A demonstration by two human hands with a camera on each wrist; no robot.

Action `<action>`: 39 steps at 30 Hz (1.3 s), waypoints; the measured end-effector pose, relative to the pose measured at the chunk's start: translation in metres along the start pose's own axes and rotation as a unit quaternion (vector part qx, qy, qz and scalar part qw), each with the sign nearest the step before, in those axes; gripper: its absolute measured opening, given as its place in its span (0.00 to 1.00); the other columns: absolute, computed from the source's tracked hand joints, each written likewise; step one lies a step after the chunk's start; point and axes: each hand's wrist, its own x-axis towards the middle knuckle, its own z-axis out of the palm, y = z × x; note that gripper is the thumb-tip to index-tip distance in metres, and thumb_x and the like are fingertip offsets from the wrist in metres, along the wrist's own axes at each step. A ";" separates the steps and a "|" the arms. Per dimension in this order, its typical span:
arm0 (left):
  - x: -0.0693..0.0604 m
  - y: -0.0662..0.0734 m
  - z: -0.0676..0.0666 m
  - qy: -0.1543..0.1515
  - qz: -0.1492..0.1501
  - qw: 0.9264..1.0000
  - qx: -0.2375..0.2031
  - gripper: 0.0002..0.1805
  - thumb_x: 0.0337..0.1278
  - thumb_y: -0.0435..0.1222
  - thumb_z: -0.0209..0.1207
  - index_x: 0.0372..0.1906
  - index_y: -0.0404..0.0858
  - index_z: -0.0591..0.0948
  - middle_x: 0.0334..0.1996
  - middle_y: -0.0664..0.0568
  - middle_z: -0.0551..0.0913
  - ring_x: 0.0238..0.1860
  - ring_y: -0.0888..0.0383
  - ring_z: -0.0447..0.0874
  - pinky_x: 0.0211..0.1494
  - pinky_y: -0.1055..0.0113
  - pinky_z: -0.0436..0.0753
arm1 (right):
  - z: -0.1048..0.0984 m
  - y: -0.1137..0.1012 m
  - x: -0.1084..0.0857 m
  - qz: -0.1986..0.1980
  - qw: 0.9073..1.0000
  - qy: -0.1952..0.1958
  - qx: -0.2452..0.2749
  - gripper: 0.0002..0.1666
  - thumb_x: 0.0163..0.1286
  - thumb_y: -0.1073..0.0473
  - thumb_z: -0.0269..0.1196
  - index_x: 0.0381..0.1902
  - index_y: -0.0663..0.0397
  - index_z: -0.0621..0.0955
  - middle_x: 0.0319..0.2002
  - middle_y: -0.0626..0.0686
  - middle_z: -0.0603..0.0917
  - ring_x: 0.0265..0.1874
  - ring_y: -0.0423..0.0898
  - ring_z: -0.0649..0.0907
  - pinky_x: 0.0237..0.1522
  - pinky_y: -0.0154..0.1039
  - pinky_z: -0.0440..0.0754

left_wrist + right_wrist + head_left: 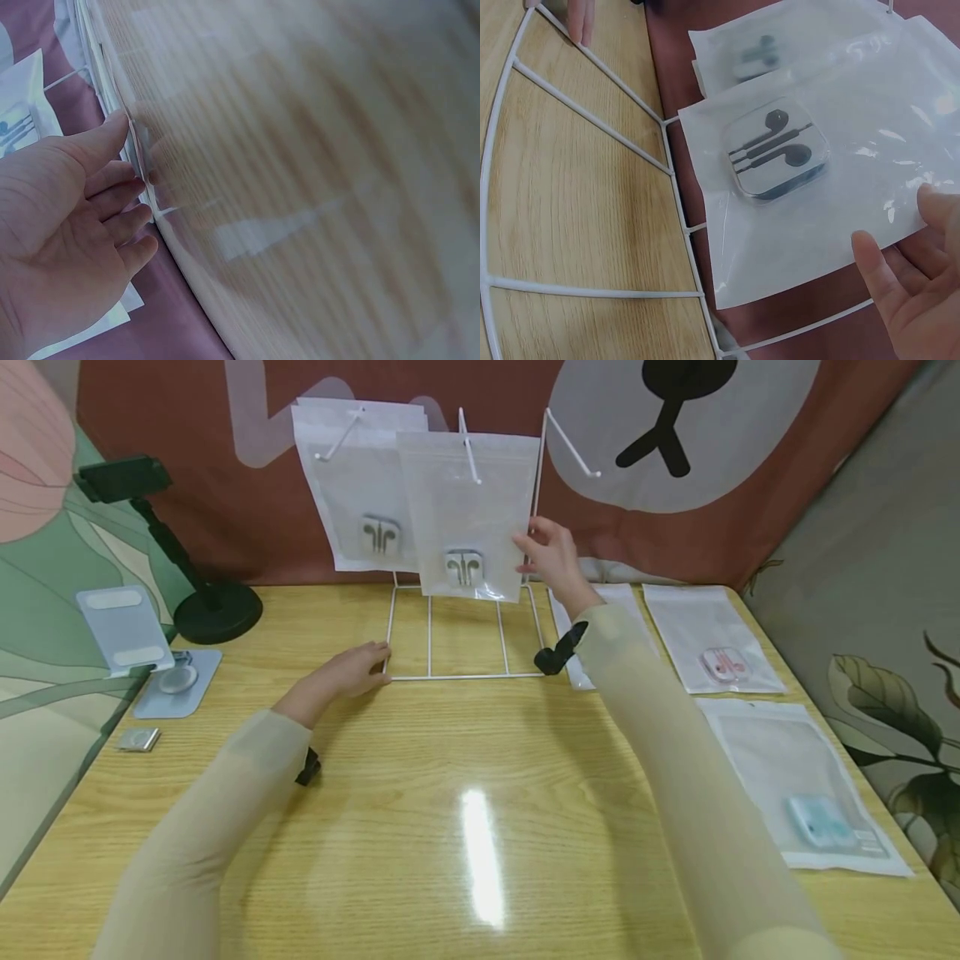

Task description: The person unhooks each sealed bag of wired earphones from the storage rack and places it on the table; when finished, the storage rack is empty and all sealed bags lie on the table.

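A white wire display rack (465, 677) stands on the table. My left hand (348, 670) holds its front left corner, with the thumb (112, 135) against the rail. A clear bag with boxed earphones (463, 568) hangs from the rack's middle hook (470, 456). My right hand (553, 556) touches that bag's right edge, with fingertips (866, 244) over its front and other fingers partly hidden behind. Behind it, to the left, more bags (352, 485) with boxed earphones hang on the left hook (339, 437). The right hook (573, 443) holds nothing.
Flat bags (701, 618) lie at the table's right side, one partly behind my right forearm, another with a light-blue case (821, 821). A black stand (217, 610), a blue folding stand (127, 622) and a small silver item (138, 740) are at left.
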 end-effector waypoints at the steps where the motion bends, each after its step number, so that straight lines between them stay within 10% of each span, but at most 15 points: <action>1: 0.000 0.000 0.000 0.000 0.000 1.000 0.000 0.32 0.66 0.37 0.51 0.66 0.23 0.55 0.67 0.30 0.52 0.67 0.37 0.46 0.68 0.49 0.48 | 0.001 0.000 0.000 -0.003 1.000 0.004 -0.001 0.21 0.66 0.62 0.59 0.55 0.65 0.74 0.36 0.52 0.76 0.30 0.46 0.79 0.33 0.37 0.83; 17: 0.001 0.000 -0.001 -0.005 -0.002 1.000 -0.001 0.33 0.66 0.37 0.51 0.67 0.24 0.54 0.67 0.31 0.51 0.67 0.37 0.46 0.68 0.49 0.48 | 0.001 0.002 0.000 -0.014 0.998 0.045 -0.052 0.11 0.67 0.58 0.58 0.41 0.62 0.78 0.29 0.49 0.76 0.18 0.42 0.79 0.31 0.34 0.82; 39: -0.001 0.001 -0.001 -0.005 -0.010 1.000 -0.012 0.33 0.66 0.38 0.51 0.67 0.24 0.54 0.67 0.31 0.51 0.67 0.37 0.46 0.68 0.48 0.49 | -0.006 0.005 -0.038 -0.038 0.999 0.018 0.019 0.06 0.66 0.63 0.59 0.34 0.63 0.78 0.23 0.51 0.75 0.18 0.43 0.77 0.26 0.32 0.81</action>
